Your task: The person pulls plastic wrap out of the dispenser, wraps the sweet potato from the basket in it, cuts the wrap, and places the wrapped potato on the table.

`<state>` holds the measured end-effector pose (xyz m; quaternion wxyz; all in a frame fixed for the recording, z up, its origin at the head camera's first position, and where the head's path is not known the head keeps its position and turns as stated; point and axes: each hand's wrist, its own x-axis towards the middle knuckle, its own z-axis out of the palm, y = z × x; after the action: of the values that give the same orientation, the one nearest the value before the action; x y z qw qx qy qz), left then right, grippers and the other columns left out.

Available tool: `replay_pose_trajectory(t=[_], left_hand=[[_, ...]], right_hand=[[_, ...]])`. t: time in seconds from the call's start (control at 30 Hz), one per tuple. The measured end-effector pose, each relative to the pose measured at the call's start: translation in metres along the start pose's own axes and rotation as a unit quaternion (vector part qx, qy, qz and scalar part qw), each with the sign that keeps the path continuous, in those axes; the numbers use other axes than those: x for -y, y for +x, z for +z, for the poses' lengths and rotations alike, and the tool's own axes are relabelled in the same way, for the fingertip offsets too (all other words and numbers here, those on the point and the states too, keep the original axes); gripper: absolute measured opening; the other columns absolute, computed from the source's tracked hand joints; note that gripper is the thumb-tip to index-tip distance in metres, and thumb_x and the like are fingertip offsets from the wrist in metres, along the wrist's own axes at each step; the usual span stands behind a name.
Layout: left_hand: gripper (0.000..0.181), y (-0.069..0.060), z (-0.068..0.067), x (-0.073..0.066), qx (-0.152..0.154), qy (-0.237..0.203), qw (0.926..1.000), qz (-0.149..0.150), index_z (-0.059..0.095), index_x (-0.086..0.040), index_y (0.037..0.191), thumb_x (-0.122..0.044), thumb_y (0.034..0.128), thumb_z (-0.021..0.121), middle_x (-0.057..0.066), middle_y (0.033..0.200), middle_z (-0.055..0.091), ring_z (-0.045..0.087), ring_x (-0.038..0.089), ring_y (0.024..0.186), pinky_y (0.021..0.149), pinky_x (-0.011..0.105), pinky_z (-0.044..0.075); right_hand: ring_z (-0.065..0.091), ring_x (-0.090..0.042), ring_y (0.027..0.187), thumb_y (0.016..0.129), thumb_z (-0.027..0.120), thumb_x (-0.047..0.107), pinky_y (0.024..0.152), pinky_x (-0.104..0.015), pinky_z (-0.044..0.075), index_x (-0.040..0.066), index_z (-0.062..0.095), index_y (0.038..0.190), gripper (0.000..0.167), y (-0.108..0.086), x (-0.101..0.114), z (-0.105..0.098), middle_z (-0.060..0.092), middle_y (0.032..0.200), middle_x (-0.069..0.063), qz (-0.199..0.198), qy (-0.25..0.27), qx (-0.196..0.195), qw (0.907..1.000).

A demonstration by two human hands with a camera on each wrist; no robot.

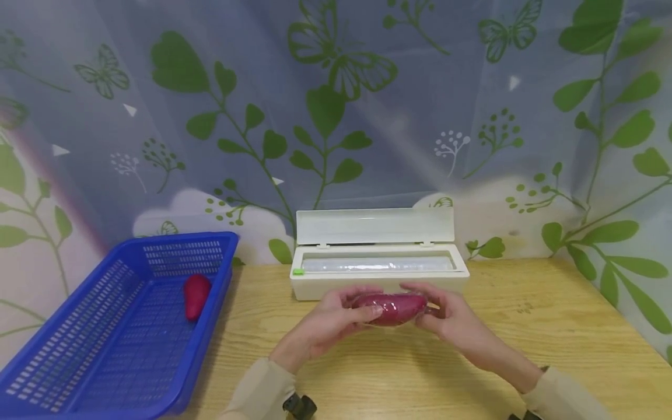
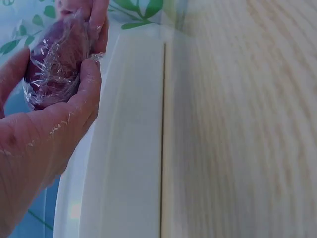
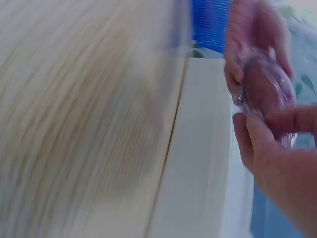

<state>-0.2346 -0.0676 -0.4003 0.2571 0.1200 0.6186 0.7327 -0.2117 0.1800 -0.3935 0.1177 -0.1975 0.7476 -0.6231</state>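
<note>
A reddish-purple sweet potato (image 1: 395, 308) in shiny cling film is held up in front of the white wrap box, above the table. My left hand (image 1: 343, 318) grips its left end, thumb across the near side. At the other end, my right hand (image 1: 452, 318) has its fingers and thumb around the tip. The left wrist view shows the crinkled film on the wrapped sweet potato (image 2: 57, 64). In the right wrist view, the fingertips of my right hand (image 3: 282, 153) meet at the film near the sweet potato's end.
The white cling film box (image 1: 378, 286) stands against the patterned curtain with its lid (image 1: 375, 226) raised and a film roll (image 1: 378, 265) inside. To the left, a blue plastic basket (image 1: 131, 350) contains another red sweet potato (image 1: 196, 296). Wooden tabletop (image 1: 525, 315) lies below and right.
</note>
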Motion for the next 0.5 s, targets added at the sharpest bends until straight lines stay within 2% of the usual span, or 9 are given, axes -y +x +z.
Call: replay_pose_trajectory(t=[0.1, 0.13, 0.2, 0.3, 0.4, 0.5], left_hand=[[0.048, 0.002, 0.001, 0.002, -0.002, -0.022, 0.9997, 0.005, 0.051, 0.001, 0.144, -0.007, 0.098, 0.065, 0.022, 0.145, 0.051, 0.062, 0.027, 0.122, 0.106, 0.04, 0.054], [0.048, 0.002, 0.002, 0.002, -0.004, -0.026, 0.9996, 0.007, 0.051, 0.001, 0.143, -0.006, 0.0979, 0.065, 0.022, 0.145, 0.051, 0.062, 0.027, 0.121, 0.106, 0.041, 0.054], [0.048, 0.002, 0.003, 0.002, -0.003, -0.028, 0.9995, 0.013, 0.051, 0.001, 0.143, -0.005, 0.0968, 0.066, 0.021, 0.144, 0.051, 0.062, 0.026, 0.121, 0.105, 0.04, 0.054], [0.049, 0.002, 0.005, 0.002, 0.005, -0.023, 0.9996, 0.018, 0.052, 0.0, 0.14, -0.003, 0.0939, 0.068, 0.018, 0.139, 0.053, 0.061, 0.024, 0.119, 0.1, 0.034, 0.057], [0.048, 0.002, 0.006, 0.002, 0.018, -0.014, 0.9996, 0.018, 0.053, 0.0, 0.137, 0.0, 0.0914, 0.069, 0.016, 0.133, 0.056, 0.06, 0.022, 0.116, 0.094, 0.028, 0.058], [0.047, 0.003, 0.007, 0.004, 0.022, -0.006, 0.9996, 0.016, 0.054, 0.001, 0.134, 0.0, 0.09, 0.069, 0.014, 0.129, 0.058, 0.061, 0.02, 0.112, 0.089, 0.026, 0.058]], right_hand=[[0.062, -0.039, 0.123, 0.092, 0.066, -0.005, 0.093, -0.032, 0.06, -0.001, 0.043, 0.152, 0.064, -0.002, -0.001, 0.006, 0.041, 0.152, -0.032, -0.046, -0.041, -0.009, 0.998], [0.063, -0.039, 0.121, 0.091, 0.069, -0.003, 0.091, -0.031, 0.06, 0.0, 0.044, 0.151, 0.065, -0.002, 0.0, 0.007, 0.042, 0.151, -0.031, -0.048, -0.047, -0.01, 0.9977], [0.065, -0.038, 0.117, 0.091, 0.075, 0.005, 0.09, -0.03, 0.061, 0.0, 0.047, 0.148, 0.064, -0.002, 0.002, 0.008, 0.048, 0.146, -0.031, -0.042, -0.051, -0.008, 0.9978], [0.069, -0.028, 0.105, 0.09, 0.078, 0.017, 0.084, -0.028, 0.061, 0.003, 0.05, 0.146, 0.064, -0.003, 0.007, 0.007, 0.057, 0.139, -0.027, -0.015, -0.058, -0.002, 0.9982], [0.069, -0.022, 0.099, 0.093, 0.076, 0.019, 0.083, -0.029, 0.062, 0.002, 0.051, 0.144, 0.06, -0.003, 0.01, 0.005, 0.062, 0.131, -0.025, -0.001, -0.05, 0.015, 0.9986], [0.07, -0.019, 0.103, 0.095, 0.073, 0.016, 0.089, -0.034, 0.062, -0.005, 0.048, 0.144, 0.059, -0.004, 0.009, 0.003, 0.062, 0.13, -0.027, 0.015, -0.008, 0.032, 0.9993]])
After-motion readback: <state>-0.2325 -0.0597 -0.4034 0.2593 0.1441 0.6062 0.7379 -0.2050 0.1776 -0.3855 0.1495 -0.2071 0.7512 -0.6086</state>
